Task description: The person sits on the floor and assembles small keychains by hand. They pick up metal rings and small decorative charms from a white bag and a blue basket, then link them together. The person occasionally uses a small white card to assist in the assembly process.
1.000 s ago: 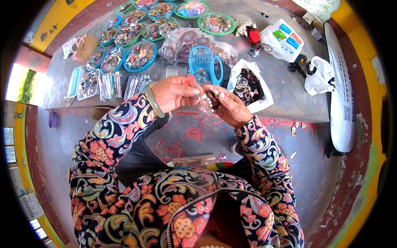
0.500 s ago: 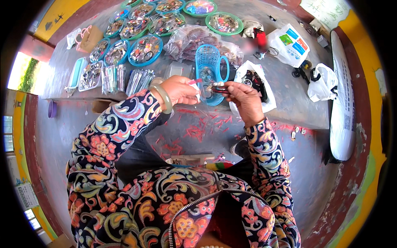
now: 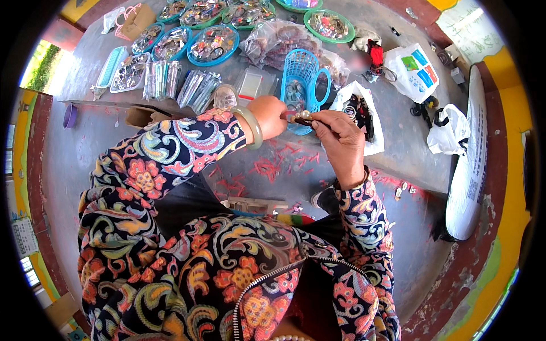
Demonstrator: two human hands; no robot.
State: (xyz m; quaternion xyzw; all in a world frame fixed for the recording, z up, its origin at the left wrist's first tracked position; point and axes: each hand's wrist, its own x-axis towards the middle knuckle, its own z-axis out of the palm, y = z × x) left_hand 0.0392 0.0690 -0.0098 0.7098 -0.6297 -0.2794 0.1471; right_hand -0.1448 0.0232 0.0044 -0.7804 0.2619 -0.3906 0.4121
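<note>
Grey concrete slab [image 3: 409,153] runs across the far side of the wearer, under a spread of baskets, bags and packs; clock directions take 12 as straight away from the body.

Item under inspection: a dark hair tie with pearly beads [image 3: 305,115], raised between the two hands. Right hand [image 3: 344,135]: thumb and forefinger pinch the hair tie at its near-3 o'clock end; the item lies at 10 o'clock from the middle of that hand. Its visible length runs roughly from 9 to 3 o'clock, pointing at the left hand [image 3: 267,116].

Left hand: back turned up, fingers curled, a pale bangle [image 3: 251,126] at the wrist. From it the hair tie lies at 3 o'clock, just beside the knuckles. Whether it grasps anything, or touches the tie, cannot be determined; its fingertips are hidden. On position, the right hand is the nearer, being in contact.

Surroundings: a blue plastic basket [image 3: 298,59] stands at 12 o'clock from the tie, its near end showing behind the hands. An open white bag [image 3: 372,148] of small goods sits at 1 to 2 o'clock from the right hand.
</note>
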